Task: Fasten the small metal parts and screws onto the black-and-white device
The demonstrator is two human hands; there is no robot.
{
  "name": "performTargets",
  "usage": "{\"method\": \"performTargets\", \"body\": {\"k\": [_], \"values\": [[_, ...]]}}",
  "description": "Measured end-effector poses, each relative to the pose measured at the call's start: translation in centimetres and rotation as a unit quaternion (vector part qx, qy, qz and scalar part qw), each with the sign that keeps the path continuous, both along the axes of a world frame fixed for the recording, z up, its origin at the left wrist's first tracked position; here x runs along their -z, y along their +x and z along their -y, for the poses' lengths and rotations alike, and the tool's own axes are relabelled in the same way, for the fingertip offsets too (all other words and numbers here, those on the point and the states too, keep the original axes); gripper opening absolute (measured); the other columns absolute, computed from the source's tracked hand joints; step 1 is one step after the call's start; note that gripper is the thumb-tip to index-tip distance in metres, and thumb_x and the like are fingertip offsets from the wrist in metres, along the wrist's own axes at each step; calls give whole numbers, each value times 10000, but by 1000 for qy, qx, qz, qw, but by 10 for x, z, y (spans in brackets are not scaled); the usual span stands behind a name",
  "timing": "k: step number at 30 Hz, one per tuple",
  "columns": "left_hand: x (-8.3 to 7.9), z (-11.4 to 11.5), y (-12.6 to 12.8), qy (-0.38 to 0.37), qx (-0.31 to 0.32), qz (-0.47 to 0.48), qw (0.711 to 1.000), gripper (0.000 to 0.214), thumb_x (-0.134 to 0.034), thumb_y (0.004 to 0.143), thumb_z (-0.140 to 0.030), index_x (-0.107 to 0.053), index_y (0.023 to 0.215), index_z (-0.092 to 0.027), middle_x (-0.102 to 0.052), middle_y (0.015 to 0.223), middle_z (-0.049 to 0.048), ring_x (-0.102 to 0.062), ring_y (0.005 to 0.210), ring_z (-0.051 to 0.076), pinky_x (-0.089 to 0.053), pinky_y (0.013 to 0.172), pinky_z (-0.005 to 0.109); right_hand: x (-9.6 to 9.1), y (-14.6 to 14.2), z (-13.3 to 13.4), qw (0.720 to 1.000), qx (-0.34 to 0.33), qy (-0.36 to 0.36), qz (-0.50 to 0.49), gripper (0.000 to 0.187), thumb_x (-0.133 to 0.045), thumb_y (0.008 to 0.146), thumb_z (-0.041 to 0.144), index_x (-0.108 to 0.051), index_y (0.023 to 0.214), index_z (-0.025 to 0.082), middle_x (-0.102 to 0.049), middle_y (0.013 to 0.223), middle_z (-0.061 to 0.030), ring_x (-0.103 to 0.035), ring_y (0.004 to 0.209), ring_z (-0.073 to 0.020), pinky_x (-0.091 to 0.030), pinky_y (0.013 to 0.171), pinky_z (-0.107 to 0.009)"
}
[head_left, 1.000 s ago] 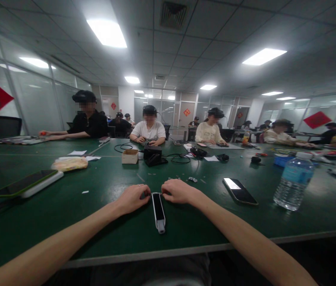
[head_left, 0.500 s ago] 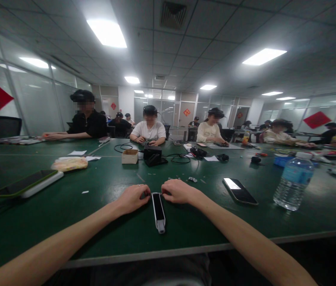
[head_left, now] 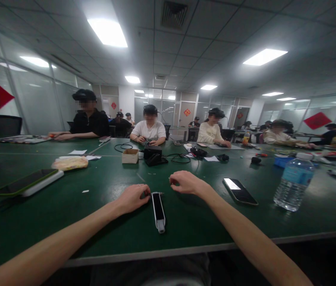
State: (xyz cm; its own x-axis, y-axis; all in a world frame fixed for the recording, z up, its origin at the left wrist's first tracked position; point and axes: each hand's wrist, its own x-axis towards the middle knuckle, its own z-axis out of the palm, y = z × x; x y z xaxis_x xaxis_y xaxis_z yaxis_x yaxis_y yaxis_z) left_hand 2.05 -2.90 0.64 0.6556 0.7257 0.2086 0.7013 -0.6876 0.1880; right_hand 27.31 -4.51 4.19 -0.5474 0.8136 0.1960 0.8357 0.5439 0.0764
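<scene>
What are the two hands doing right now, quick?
Left hand: fingers curled, touching the top end of the black gadget on the table.
Right hand: lifted off, fingertips pinched; holding anything cannot be told.

Slim black-and-white device (head_left: pixel 158 210), flat on green table (head_left: pixel 102 222), lengthwise

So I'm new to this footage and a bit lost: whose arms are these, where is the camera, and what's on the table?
The camera sits on a person's head and looks forward and down, so the two bare arms are that person's own. The left hand rests on the green table, touching the far end of a slim black and white device that lies flat. The right hand is raised just beyond it with fingertips pinched; whether it holds anything is too small to tell. To the right lie a phone and a water bottle. Other people sit across the table, working.
</scene>
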Motion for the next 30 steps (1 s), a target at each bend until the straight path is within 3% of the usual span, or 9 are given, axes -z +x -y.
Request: {"method": "performTargets", "body": {"k": [7,14,30], "values": [[-1,1,1,0,-5,-5,1000,180,-508,861,-293,-633,958,-206,-680,863,29,-630,772,187,-447,661,260,11,-14,2,998,-58,-19,2,243,-624,842,316,-648,1014,146,-664,996,-90,-615,896,-206,-430,729,-280],[2,-2,-1,3,0,0,1000,190,-509,869,-307,-638,965,-206,-678,845,26,-631,761,185,-444,659,259,19,-22,0,996,-91,-15,-3,221,-619,864,295,-648,1032,154,-654,993,-81,-609,901,-195,-431,739,-278],[5,-5,-2,-2,6,9,1000,190,-521,873,-316,-642,965,-202,-675,853,26,-627,768,186,-440,650,259,19,-26,0,996,-88,-18,-4,182,-610,880,274,-667,994,144,-661,971,-81,-609,894,-196,-432,740,-278]]}}
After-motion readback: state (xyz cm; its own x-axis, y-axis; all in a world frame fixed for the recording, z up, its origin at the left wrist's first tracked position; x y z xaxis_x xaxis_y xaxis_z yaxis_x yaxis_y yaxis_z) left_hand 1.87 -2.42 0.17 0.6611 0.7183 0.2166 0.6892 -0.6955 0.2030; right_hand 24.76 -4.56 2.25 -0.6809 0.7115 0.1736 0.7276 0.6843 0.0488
